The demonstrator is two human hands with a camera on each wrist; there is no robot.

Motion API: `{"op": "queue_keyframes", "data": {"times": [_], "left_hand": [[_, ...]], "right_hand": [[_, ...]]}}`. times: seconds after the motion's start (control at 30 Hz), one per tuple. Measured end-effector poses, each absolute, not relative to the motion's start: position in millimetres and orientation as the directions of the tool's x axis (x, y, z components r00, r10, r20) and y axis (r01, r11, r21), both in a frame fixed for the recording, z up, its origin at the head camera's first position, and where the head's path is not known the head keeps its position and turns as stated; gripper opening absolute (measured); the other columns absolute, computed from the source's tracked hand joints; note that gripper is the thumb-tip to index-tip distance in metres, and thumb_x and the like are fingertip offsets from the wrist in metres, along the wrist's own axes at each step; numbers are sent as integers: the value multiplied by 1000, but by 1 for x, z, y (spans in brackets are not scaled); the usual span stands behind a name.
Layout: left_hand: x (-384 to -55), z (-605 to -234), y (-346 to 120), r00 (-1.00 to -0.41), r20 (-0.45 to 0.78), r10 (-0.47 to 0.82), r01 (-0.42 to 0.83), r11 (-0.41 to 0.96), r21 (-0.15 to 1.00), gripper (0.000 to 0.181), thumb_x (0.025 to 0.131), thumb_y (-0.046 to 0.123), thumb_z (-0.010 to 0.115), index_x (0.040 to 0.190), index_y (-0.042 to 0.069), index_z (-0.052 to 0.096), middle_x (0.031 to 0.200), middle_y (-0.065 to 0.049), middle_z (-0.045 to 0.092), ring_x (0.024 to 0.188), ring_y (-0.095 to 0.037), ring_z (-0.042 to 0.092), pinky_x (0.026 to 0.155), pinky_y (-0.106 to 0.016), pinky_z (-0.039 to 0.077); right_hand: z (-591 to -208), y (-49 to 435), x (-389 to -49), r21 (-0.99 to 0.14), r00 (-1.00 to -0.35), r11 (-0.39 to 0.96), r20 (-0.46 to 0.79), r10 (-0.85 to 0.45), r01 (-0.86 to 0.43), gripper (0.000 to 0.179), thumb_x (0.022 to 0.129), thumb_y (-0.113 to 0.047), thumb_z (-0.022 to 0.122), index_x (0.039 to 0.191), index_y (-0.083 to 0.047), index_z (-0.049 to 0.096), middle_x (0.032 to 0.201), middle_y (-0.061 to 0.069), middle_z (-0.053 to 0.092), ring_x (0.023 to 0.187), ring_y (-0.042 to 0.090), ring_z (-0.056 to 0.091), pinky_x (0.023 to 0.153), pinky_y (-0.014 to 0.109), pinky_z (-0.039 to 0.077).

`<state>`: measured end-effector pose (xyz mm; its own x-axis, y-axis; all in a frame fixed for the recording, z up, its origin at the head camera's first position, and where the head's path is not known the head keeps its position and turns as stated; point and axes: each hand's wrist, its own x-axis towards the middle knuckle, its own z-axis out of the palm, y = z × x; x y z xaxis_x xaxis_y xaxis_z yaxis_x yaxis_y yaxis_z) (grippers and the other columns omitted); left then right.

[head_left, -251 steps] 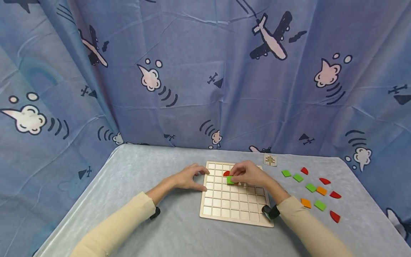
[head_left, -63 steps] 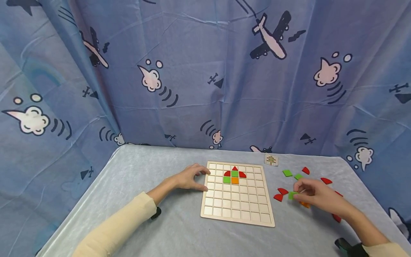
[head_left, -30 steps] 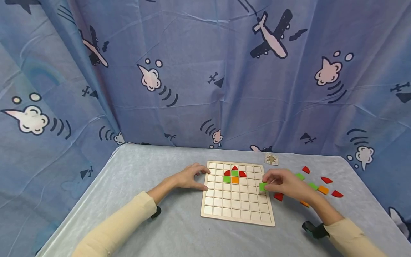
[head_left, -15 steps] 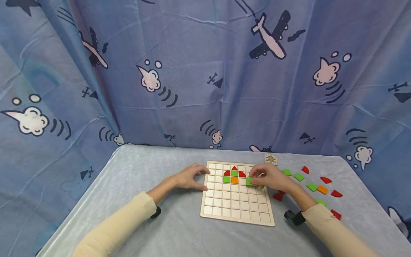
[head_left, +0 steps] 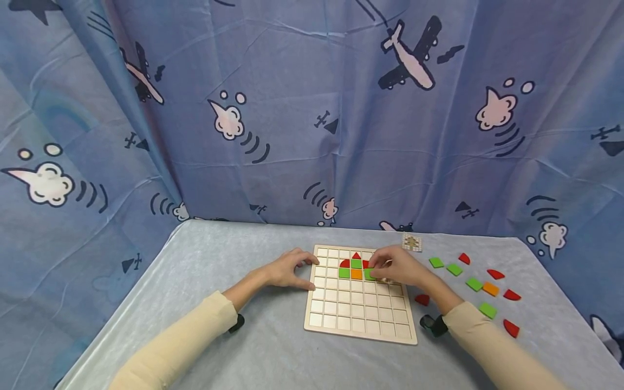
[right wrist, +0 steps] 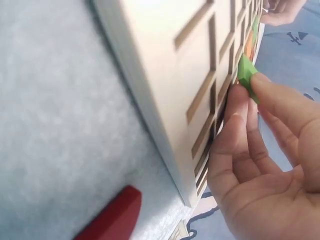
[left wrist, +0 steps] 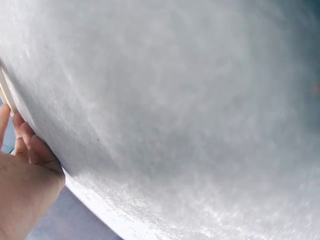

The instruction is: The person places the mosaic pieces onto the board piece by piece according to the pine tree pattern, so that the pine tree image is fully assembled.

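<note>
A wooden grid board (head_left: 343,310) lies on the table, set with a red triangle (head_left: 356,255), red quarter-round pieces (head_left: 345,264), green square tiles (head_left: 344,273) and an orange square tile (head_left: 357,274). My right hand (head_left: 397,266) pinches another green square tile (head_left: 369,274) between thumb and fingertips, just right of the orange one. In the right wrist view this green tile (right wrist: 245,73) is tilted over the grid. My left hand (head_left: 287,269) rests at the board's left edge, thumb and fingers spread apart; the left wrist view shows its fingertips by the board's edge (left wrist: 7,95).
Right of the board lie loose green tiles (head_left: 474,284), an orange tile (head_left: 490,288) and several red quarter-round pieces (head_left: 511,328). One red piece (head_left: 422,300) is near the board's right edge. A small pattern card (head_left: 411,242) lies behind. A printed curtain (head_left: 292,108) hangs behind the table.
My right hand picked up a green tile from the right side and carried it left over the board to beside the orange tile. The left hand has stayed at the board's edge.
</note>
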<state>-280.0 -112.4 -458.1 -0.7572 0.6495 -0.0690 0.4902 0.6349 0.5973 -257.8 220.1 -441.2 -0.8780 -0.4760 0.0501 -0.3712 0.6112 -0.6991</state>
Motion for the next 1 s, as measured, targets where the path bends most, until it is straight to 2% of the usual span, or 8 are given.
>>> {"op": "queue_keyframes", "data": {"times": [0.37, 0.63, 1.0], "left_hand": [[-280, -458, -113, -756, -59, 652, 493, 627, 604, 60, 79, 36, 83, 131, 19, 57, 128, -6, 56, 115, -21, 55, 103, -40, 46], [-280, -458, -113, -755, -60, 653, 496, 628, 599, 60, 80, 37, 83, 131, 19, 57, 128, -6, 55, 114, -21, 55, 102, -40, 46], [-281, -460, -112, -755, -64, 652, 495, 632, 596, 60, 79, 38, 83, 131, 21, 57, 128, -5, 55, 114, -21, 55, 103, -40, 46]], "right_hand": [[-444, 216, -259, -669, -885, 645, 42, -464, -369, 8, 84, -9, 76, 91, -7, 73, 81, 3, 70, 74, 11, 57, 67, 23, 50], [-444, 215, -257, -671, -878, 630, 65, -474, -390, 8, 82, -4, 77, 87, -4, 71, 79, 6, 68, 72, 9, 55, 66, 21, 49], [-441, 236, -254, -684, -895, 640, 45, -444, -351, 9, 85, -12, 76, 91, -8, 72, 83, 4, 67, 74, 9, 56, 68, 22, 51]]}}
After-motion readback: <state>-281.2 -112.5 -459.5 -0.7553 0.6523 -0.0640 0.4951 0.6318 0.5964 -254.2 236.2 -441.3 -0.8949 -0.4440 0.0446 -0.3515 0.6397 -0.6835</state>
